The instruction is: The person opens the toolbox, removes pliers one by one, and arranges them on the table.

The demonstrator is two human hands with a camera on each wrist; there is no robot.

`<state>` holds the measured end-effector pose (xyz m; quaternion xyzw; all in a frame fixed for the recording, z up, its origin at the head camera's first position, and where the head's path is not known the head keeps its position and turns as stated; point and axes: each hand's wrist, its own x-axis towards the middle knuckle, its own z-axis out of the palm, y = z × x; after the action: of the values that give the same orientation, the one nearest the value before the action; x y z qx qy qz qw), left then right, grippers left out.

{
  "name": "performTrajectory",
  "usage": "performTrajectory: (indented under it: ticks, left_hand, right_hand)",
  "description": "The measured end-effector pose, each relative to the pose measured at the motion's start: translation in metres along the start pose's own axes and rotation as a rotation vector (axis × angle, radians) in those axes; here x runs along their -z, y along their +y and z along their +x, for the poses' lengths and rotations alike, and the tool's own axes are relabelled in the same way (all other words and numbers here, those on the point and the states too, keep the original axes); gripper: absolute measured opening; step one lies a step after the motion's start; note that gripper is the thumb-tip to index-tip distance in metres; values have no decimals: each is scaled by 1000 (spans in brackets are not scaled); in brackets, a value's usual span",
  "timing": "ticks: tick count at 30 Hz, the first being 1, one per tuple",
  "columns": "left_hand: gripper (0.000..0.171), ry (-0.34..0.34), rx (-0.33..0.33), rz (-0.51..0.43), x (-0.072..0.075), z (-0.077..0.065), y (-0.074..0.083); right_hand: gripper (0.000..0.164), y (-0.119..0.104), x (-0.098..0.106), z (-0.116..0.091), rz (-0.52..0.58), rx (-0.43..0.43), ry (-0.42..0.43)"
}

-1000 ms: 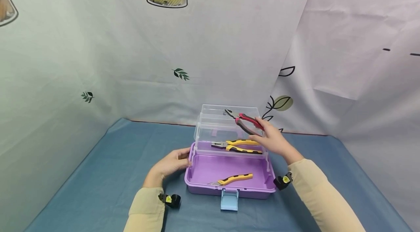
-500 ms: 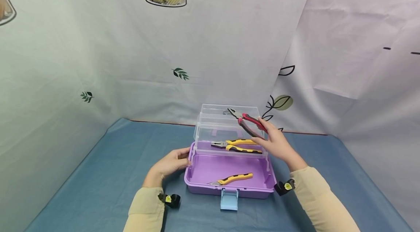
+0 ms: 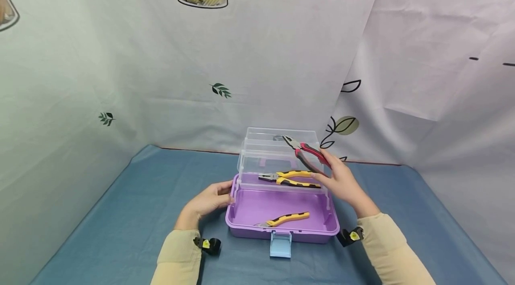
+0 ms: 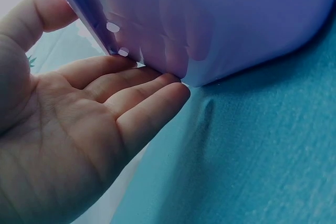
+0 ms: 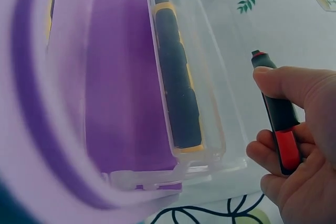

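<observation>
In the head view my right hand (image 3: 339, 180) grips the handles of red-and-black pliers (image 3: 310, 153), held over the clear trays of a purple toolbox (image 3: 281, 233). Their grey jaws are slightly apart and point up and left. In the right wrist view, my thumb and fingers hold the pliers (image 5: 281, 114) off the tray's outer side. My left hand (image 3: 209, 200) holds the toolbox's left wall, thumb at the rim and fingers against the outside, as the left wrist view shows. Yellow-and-black pliers (image 3: 293, 178) lie in the lower clear tray. Another yellow-handled tool (image 3: 289, 219) lies on the toolbox floor, its tip partly hidden.
The clear stepped trays (image 3: 257, 146) stand raised at the back of the toolbox, with a small grey item in the top one. A light-blue latch (image 3: 280, 244) hangs down in front. Blue cloth (image 3: 120, 231) covers the table, and pale printed fabric (image 3: 281, 52) hangs behind.
My right hand has moved a little right and down with the red-and-black pliers. My left hand and the toolbox have stayed in place.
</observation>
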<state>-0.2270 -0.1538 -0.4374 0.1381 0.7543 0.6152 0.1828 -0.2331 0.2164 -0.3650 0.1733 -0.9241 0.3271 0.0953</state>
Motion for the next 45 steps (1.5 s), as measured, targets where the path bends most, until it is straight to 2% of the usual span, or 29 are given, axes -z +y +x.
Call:
performTrajectory:
  ticks: [9, 23, 31, 37, 45]
  left_hand:
    - [73, -2, 1, -2, -1, 2, -1]
    - [73, -6, -5, -7, -1, 2, -1]
    - [73, -9, -4, 0, -1, 3, -1]
    - [73, 1, 5, -6, 0, 3, 0]
    - [73, 6, 13, 17, 1, 0, 0]
  right_hand:
    - [76, 4, -1, -8, 18, -49, 55]
    - [78, 15, -5, -24, 25, -150, 82]
    - [77, 18, -6, -32, 42, -218, 87]
    - [76, 18, -1, -35, 43, -223, 108]
    - [79, 18, 2, -38, 52, -280, 86]
